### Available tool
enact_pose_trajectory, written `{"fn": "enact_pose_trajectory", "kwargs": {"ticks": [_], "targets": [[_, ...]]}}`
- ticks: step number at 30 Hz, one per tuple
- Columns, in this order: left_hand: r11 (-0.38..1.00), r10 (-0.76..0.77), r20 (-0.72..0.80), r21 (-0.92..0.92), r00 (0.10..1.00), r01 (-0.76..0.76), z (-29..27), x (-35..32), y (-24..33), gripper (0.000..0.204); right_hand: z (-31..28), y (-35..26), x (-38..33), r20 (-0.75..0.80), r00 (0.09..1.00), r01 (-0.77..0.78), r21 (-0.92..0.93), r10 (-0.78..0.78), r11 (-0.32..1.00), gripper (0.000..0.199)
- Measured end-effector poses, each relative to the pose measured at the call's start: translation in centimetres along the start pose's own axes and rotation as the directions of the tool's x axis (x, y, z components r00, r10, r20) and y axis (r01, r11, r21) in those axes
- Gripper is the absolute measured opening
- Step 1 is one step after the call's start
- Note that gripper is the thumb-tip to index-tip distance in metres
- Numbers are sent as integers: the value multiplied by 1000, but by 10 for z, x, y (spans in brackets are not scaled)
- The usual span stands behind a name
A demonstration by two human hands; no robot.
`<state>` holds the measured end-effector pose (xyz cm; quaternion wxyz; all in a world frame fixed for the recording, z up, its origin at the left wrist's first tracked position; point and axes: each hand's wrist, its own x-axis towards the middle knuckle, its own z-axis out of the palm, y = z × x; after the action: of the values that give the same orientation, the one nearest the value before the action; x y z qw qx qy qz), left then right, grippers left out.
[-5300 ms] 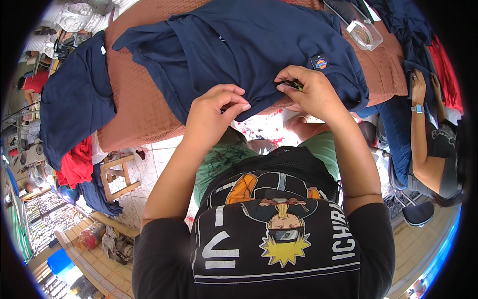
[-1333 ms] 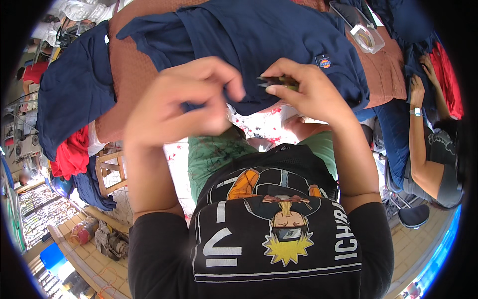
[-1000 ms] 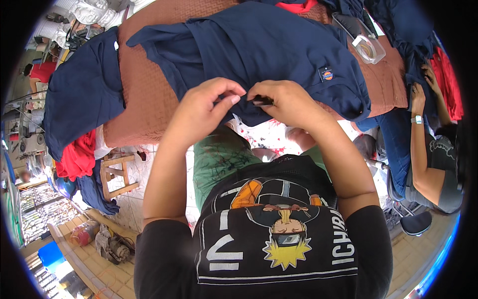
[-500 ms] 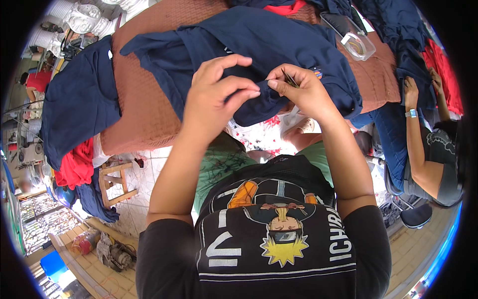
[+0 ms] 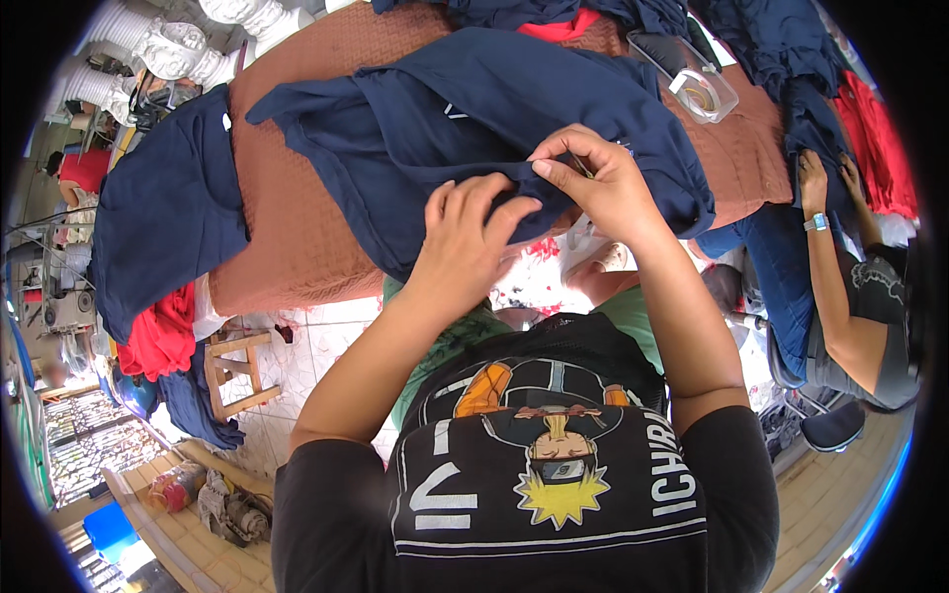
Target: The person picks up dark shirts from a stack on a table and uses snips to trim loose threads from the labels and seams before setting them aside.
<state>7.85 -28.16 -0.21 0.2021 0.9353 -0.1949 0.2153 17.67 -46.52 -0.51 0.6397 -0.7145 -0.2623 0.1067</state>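
Note:
A navy blue garment (image 5: 514, 89) lies loosely spread over the table in front of me, its near edge hanging by my lap. My right hand (image 5: 608, 193) pinches a fold of its edge between thumb and forefinger. A small thin metal tool (image 5: 583, 170), perhaps thread snips, is tucked in the same hand, mostly hidden by the fingers. Just left of it, my left hand (image 5: 465, 242) rests against the cloth with fingers bent and thumb apart; nothing shows between them.
A brown quilted cover (image 5: 287, 208) drapes the table. At its left end hangs another navy garment (image 5: 168, 212), above red cloth (image 5: 158, 336). A clear plastic box (image 5: 707, 104) sits at the far right. Beside it, a co-worker's hands (image 5: 816, 188) handle navy cloth. A wooden stool (image 5: 242, 376) stands lower left.
My left hand has come down from its raised place onto the cloth, moving right and nearer to me. My right hand keeps its pinch; the metal tool shows less.

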Motion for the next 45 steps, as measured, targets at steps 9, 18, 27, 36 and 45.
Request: {"fn": "enact_pose_trajectory", "kwargs": {"ticks": [9,18,27,36,45], "targets": [[645,-459,-138,-731,878,222,-47,65,-24,16,-37,0,25,129,991,-31,-108,45,994,24],[293,-616,125,-880,778,373,-32,71,-33,18,-77,-49,43,193,971,-101,-215,143,971,24],[106,-596,113,-970,795,217,-42,85,-19,15,-47,-49,46,140,989,-72,188,46,980,17],[35,-533,333,-910,778,414,-56,86,-28,15,-77,-57,40,24,971,-230,379,239,896,18],[-147,-466,526,-839,711,524,-47,83,-17,33,-88,-57,43,45,964,-267,170,263,949,15]]}}
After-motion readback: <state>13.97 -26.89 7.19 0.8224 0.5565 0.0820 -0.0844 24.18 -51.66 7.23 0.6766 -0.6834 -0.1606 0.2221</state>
